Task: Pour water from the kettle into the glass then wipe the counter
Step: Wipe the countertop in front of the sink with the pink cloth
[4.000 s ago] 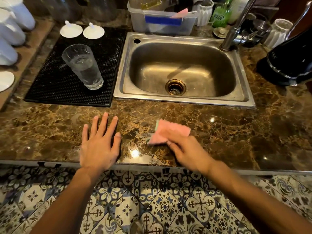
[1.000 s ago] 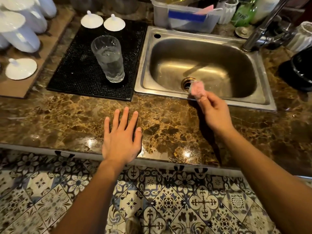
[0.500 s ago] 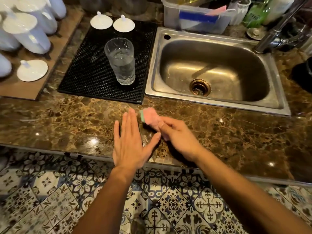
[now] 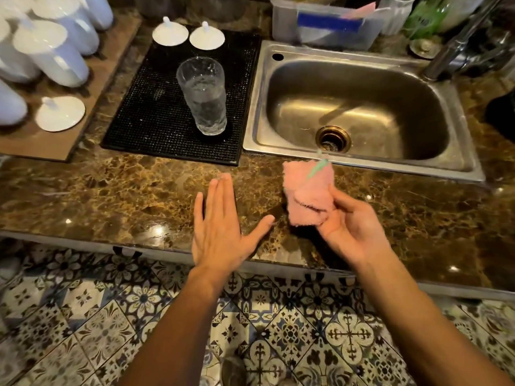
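**Pink cloth held above the worktop**

The right hand [image 4: 352, 227] grips a folded pink cloth [image 4: 308, 192] in its fingers, in front of the sink [image 4: 359, 160]. The left hand [image 4: 218, 229] lies flat, fingers spread, on the marble worktop [image 4: 111, 190]. The water-filled glass [image 4: 203, 96] stands upright on the black mat [image 4: 156, 118].

No legible text, label, brand or number is showing anywhere you are looking, the blue band on the clear plastic tub [image 4: 328, 23] at one o'clock is reading blank, the green bottle [image 4: 423, 19] at two o'clock is blurring too much to read.

Dim warm light, glare spots on counter [image 4: 117, 196], wide-angle bend, blurry edges.
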{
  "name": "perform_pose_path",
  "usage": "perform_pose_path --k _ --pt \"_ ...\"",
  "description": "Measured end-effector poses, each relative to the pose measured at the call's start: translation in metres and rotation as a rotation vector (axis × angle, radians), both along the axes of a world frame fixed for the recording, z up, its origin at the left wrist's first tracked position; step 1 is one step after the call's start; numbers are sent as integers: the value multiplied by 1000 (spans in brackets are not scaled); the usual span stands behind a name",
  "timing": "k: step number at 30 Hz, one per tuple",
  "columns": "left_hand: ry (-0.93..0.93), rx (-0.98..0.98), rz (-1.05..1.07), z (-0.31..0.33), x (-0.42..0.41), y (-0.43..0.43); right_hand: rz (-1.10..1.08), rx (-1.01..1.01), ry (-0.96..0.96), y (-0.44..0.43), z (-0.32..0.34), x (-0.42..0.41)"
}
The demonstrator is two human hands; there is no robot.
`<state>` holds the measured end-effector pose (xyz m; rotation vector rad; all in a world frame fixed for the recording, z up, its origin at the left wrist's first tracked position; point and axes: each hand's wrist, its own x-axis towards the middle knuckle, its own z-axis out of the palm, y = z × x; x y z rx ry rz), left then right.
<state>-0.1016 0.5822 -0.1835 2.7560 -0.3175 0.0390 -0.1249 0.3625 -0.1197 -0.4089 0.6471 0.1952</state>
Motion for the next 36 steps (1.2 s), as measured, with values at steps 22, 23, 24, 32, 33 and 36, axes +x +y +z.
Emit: perform_pose_path --k 22,23,24,32,33,36 --pt "-167 -399 149 32 24 80 473 -1889 -188 45 -28 63" --pt "-155 -400 145 31 23 85 503 -1872 -200 53 -29 67" --pt "-143 -400 143 30 22 88 531 -1854 -210 60 -29 71" --pt "-48 -231 68 23 20 126 581 -1824 -437 127 -37 69" --pt "-30 -210 75 22 20 131 576 -1838 -446 129 -38 68" --pt "7 -171 82 19 18 147 612 -1863 -445 130 -35 65"
